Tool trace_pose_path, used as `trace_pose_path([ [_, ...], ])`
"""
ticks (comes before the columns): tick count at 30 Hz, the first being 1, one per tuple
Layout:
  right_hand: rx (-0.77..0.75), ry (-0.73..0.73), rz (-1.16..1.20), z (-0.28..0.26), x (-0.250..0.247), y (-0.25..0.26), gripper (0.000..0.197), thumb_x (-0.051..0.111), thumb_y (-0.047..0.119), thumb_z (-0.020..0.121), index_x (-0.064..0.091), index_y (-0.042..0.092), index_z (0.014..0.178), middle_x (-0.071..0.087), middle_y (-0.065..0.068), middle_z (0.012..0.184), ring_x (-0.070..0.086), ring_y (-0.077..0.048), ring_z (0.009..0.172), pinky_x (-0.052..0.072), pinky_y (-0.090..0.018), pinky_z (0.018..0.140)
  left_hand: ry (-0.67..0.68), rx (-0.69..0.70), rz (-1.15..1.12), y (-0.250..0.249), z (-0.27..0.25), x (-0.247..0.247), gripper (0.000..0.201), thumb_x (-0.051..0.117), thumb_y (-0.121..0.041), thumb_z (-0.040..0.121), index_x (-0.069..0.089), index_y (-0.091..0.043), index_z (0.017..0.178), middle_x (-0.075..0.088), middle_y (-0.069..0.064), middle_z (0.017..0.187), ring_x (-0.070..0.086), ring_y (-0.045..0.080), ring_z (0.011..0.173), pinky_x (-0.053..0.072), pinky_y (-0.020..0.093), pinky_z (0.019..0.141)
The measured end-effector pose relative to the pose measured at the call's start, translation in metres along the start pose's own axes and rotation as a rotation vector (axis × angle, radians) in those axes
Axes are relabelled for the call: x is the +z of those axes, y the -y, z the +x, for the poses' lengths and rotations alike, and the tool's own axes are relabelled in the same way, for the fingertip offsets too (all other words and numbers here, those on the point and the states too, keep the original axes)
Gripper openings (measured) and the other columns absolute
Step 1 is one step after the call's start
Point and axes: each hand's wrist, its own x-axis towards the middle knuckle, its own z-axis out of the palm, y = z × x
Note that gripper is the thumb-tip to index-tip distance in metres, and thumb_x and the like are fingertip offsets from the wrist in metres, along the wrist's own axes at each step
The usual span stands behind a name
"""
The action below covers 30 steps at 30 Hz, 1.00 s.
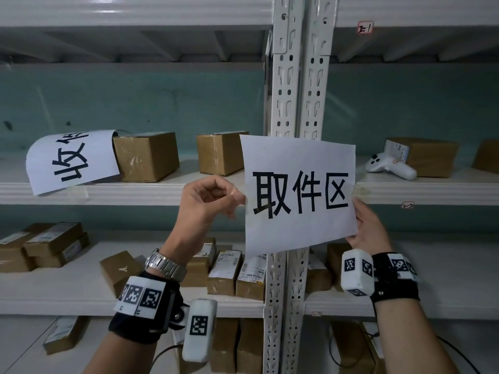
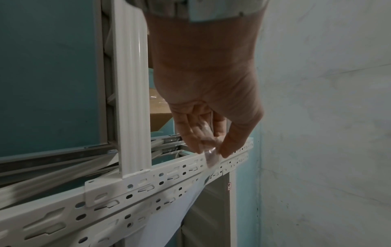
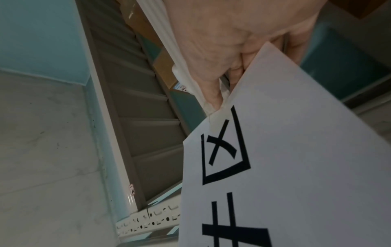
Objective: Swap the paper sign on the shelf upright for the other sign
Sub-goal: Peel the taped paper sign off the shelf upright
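Note:
A white paper sign (image 1: 299, 193) with three black characters hangs in front of the white slotted shelf upright (image 1: 297, 90), covering part of it. My left hand (image 1: 241, 199) pinches its left edge, and the left wrist view shows a strip of clear tape (image 2: 209, 153) between thumb and fingers. My right hand (image 1: 360, 220) grips the lower right edge, thumb in front and fingers behind; in the right wrist view a tape piece (image 3: 217, 122) sits on the paper by the thumb. The other sign (image 1: 73, 160) lies curled on the middle shelf at the left, leaning on a cardboard box (image 1: 147, 156).
Cardboard boxes (image 1: 220, 153) stand on the middle shelf (image 1: 151, 193), with more parcels (image 1: 235, 273) on the shelf below. A white handheld scanner (image 1: 390, 167) lies on the right bay's shelf beside a box (image 1: 429, 155). A teal wall is behind.

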Motion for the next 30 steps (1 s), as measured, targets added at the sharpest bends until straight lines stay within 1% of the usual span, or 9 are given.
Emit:
trace_pose_path([
  [4,0.019,0.026,0.037,-0.004,0.004,0.003,0.044,0.069,0.042,0.092,0.07,0.014,0.127,0.079,-0.007,0.116,0.074,-0.025,0.11,0.058,-0.042,0.095,0.003,0.0,-0.003,-0.001,0.0,0.001,0.015,0.07,0.009,0.091,0.067,-0.002,0.082,0.079,-0.002,0.073,0.066,0.005,0.057,0.056,0.019,0.059],
  [8,0.027,0.084,0.047,-0.007,0.003,0.011,0.026,0.054,0.036,0.105,0.069,0.015,0.106,0.081,0.001,0.08,0.078,-0.012,0.068,0.059,-0.025,0.051,0.0,0.008,-0.02,-0.001,0.0,0.001,0.014,0.071,0.007,0.09,0.067,-0.003,0.081,0.079,-0.002,0.073,0.066,0.006,0.057,0.056,0.02,0.06],
  [10,0.03,0.081,0.044,-0.007,0.002,0.013,0.026,0.053,0.036,0.106,0.068,0.015,0.104,0.08,0.002,0.076,0.077,-0.012,0.062,0.057,-0.024,0.046,0.003,0.013,-0.044,-0.002,0.0,0.002,0.01,0.074,0.0,0.087,0.067,-0.003,0.081,0.079,-0.001,0.073,0.065,0.006,0.057,0.056,0.02,0.059],
  [13,0.04,0.066,-0.009,-0.005,0.0,0.014,0.03,0.054,0.041,0.104,0.069,0.016,0.11,0.082,0.0,0.086,0.079,-0.015,0.073,0.06,-0.027,0.053,0.008,0.021,-0.068,-0.003,-0.001,0.005,0.012,0.077,-0.01,0.08,0.067,-0.002,0.08,0.079,-0.001,0.072,0.064,0.007,0.056,0.056,0.02,0.058],
  [16,0.015,0.036,-0.021,-0.003,0.001,0.013,0.036,0.058,0.042,0.102,0.069,0.016,0.124,0.078,-0.006,0.116,0.073,-0.022,0.107,0.061,-0.038,0.083,0.02,0.031,-0.065,-0.003,-0.001,0.005,0.013,0.076,-0.011,0.08,0.067,-0.002,0.081,0.08,0.0,0.073,0.064,0.007,0.056,0.056,0.021,0.058],
  [18,0.004,0.032,-0.005,-0.002,0.001,0.014,0.032,0.059,0.041,0.102,0.07,0.017,0.118,0.076,-0.006,0.121,0.07,-0.023,0.11,0.056,-0.041,0.093,0.03,0.035,-0.066,-0.004,-0.002,0.006,0.012,0.076,-0.011,0.08,0.068,-0.003,0.081,0.08,0.001,0.074,0.064,0.007,0.056,0.056,0.021,0.058],
  [21,0.047,0.055,0.041,-0.007,0.001,0.015,0.027,0.054,0.041,0.104,0.068,0.018,0.105,0.081,0.002,0.081,0.077,-0.017,0.076,0.062,-0.031,0.061,0.039,0.044,-0.07,-0.004,-0.003,0.005,0.012,0.076,-0.012,0.081,0.068,-0.003,0.081,0.08,0.0,0.074,0.065,0.008,0.057,0.057,0.021,0.059],
  [23,0.062,0.074,0.091,-0.013,0.002,0.016,0.03,0.051,0.041,0.106,0.068,0.016,0.103,0.08,0.0,0.073,0.077,-0.016,0.062,0.06,-0.03,0.048,0.042,0.047,-0.074,-0.003,-0.003,0.005,0.012,0.076,-0.011,0.081,0.067,-0.003,0.081,0.079,-0.001,0.073,0.065,0.007,0.058,0.057,0.021,0.058],
  [30,-0.003,0.042,0.161,-0.011,0.0,0.014,0.028,0.054,0.039,0.105,0.069,0.015,0.108,0.081,-0.002,0.078,0.078,-0.017,0.063,0.058,-0.029,0.046,0.04,0.06,-0.11,-0.001,-0.004,0.007,0.012,0.076,-0.01,0.08,0.067,-0.002,0.08,0.078,-0.001,0.072,0.063,0.007,0.055,0.056,0.021,0.058],
])
